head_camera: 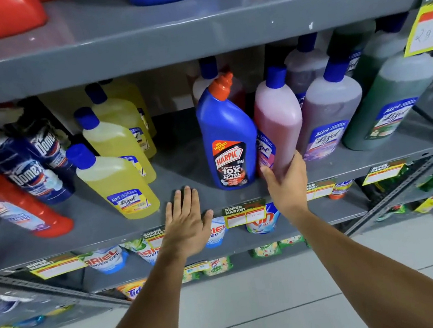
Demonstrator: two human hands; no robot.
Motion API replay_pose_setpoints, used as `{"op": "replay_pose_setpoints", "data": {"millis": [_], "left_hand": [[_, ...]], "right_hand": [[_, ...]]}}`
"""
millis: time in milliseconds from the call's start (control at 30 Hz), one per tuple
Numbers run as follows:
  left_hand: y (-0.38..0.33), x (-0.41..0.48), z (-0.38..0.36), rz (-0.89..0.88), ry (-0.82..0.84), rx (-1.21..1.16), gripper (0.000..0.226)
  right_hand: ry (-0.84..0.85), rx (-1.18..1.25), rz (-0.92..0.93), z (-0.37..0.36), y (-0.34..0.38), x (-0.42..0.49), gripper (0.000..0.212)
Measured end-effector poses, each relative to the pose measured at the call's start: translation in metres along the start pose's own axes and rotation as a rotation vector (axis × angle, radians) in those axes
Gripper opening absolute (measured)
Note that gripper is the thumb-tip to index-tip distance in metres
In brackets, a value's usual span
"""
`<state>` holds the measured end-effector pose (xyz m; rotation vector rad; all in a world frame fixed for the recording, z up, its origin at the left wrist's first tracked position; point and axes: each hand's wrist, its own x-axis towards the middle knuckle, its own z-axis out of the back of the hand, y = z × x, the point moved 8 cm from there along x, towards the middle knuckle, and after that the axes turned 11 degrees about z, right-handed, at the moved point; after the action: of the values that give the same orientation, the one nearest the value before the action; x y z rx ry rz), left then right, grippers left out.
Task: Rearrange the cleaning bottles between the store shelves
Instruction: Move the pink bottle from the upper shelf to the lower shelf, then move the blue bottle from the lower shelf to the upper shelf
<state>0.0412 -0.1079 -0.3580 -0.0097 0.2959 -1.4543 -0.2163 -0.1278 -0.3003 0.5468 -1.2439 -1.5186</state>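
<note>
Here my right hand (286, 178) wraps the upright pink bottle (277, 118) at centre-right, just beside the Harpic bottle (226, 137); my left hand (187, 218) is spread open, holding nothing, lower-centre.

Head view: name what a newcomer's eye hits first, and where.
The blue Harpic bottle stands upright mid-shelf. Right beside it, the right hand has its grip around the base of a pink bottle. The left hand lies open and flat at the shelf edge, near the yellow Lizol bottles.

Bright even light, glare on the upper shelf (188, 19), edges warped.
</note>
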Motion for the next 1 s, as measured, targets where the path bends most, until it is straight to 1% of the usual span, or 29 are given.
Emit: {"op": "replay_pose_setpoints", "data": {"millis": [67, 167, 267, 333, 400, 500, 567, 667, 867, 1000], "left_hand": [[0.000, 0.000, 0.001, -0.004, 0.004, -0.013, 0.070], [0.000, 0.000, 0.000, -0.003, 0.013, -0.009, 0.070], [0.000, 0.001, -0.002, 0.004, 0.014, -0.023, 0.070], [-0.001, 0.000, 0.000, -0.003, -0.007, -0.024, 0.070], [-0.001, -0.002, 0.001, -0.017, -0.028, -0.019, 0.071], [0.000, 0.000, -0.001, 0.008, 0.007, -0.007, 0.072], [-0.001, 0.001, -0.002, 0.022, 0.033, 0.003, 0.070], [-0.002, -0.001, 0.000, 0.012, 0.042, -0.003, 0.069], [-0.003, -0.001, 0.001, -0.005, 0.016, -0.014, 0.071], [-0.002, -0.001, 0.000, 0.006, 0.032, 0.013, 0.069]], "right_hand": [[-0.063, 0.014, -0.014, 0.005, 0.002, -0.010, 0.072], [-0.172, -0.006, 0.073, 0.014, 0.015, -0.032, 0.055], [-0.156, 0.020, 0.212, 0.011, 0.042, -0.048, 0.044], [-0.097, 0.069, 0.309, 0.004, 0.068, -0.048, 0.047], [-0.035, 0.092, 0.382, -0.002, 0.098, -0.041, 0.058], [0.044, 0.119, 0.460, -0.010, 0.136, -0.022, 0.073], [0.128, 0.096, 0.458, -0.022, 0.149, -0.007, 0.083], [0.223, -0.032, 0.425, -0.038, 0.148, 0.013, 0.094], [0.249, -0.206, 0.416, -0.042, 0.148, 0.025, 0.083], [0.275, -0.043, 0.306, -0.038, 0.126, 0.016, 0.080]]}}
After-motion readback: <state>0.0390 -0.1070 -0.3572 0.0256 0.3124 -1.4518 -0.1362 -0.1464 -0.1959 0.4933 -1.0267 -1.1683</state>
